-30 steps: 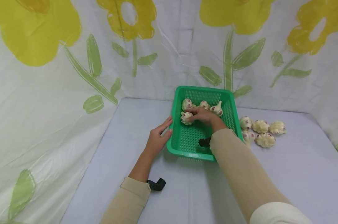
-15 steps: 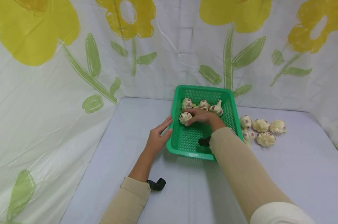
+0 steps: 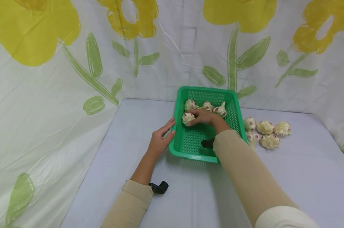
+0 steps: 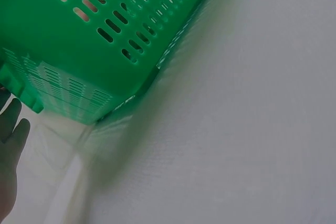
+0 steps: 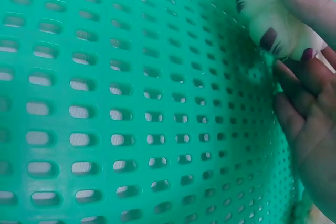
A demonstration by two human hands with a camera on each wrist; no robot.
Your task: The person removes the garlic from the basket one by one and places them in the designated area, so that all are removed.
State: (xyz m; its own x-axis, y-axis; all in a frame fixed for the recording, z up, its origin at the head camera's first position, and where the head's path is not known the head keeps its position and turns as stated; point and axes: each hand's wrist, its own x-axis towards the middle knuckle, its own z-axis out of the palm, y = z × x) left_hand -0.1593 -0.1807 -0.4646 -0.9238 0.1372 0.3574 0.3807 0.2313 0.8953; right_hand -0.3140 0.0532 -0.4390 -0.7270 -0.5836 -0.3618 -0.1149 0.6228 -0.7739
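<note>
A green perforated basket (image 3: 193, 157) stands on the pale table. My left hand (image 3: 159, 141) rests with straight fingers against its left rim; the left wrist view shows that hand (image 4: 9, 145) at the edge beside the basket's slotted wall (image 4: 79, 56). Inside the basket, my right hand (image 3: 206, 117) grips a garlic bulb (image 3: 188, 119) with purple marks, near the left wall. In the right wrist view the thumb lies over the bulb (image 5: 283, 22) and the fingers curl beneath it, close over the holed floor. Behind the hand sit three more bulbs, including one (image 3: 220, 110) with its stem up.
Several garlic bulbs (image 3: 270, 141) lie on the table just right of the basket. A white curtain (image 3: 166, 69) with yellow flowers hangs behind and at the sides. Black wrist devices show at the left wrist (image 3: 159, 187) and the right wrist (image 3: 207, 144).
The right hand and its garlic bulb have shifted slightly left and away from me, and the bulb has turned a little. The left hand keeps its place at the rim.
</note>
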